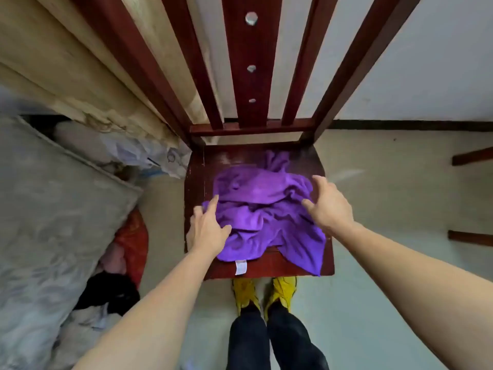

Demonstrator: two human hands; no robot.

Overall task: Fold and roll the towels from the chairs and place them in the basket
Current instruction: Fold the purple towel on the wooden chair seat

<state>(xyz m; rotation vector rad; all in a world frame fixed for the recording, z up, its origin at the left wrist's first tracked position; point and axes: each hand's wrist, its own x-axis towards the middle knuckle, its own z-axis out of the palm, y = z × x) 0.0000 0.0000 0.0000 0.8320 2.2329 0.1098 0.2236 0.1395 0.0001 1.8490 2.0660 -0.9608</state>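
A crumpled purple towel (262,206) lies bunched on the seat of a dark red wooden chair (196,177), with a white label at its near edge and one corner hanging over the seat's front right. My left hand (206,228) rests on the towel's left edge, fingers spread. My right hand (326,204) hovers over the towel's right side, fingers apart and curved. Neither hand has cloth closed in it. No basket is in view.
The chair's slatted back (250,62) rises in front of me against a white wall. A grey mattress (45,209) and a pile of clothes and bags (117,263) crowd the left. Parts of another chair (472,156) show at the right edge. My yellow shoes (264,292) stand at the seat's front.
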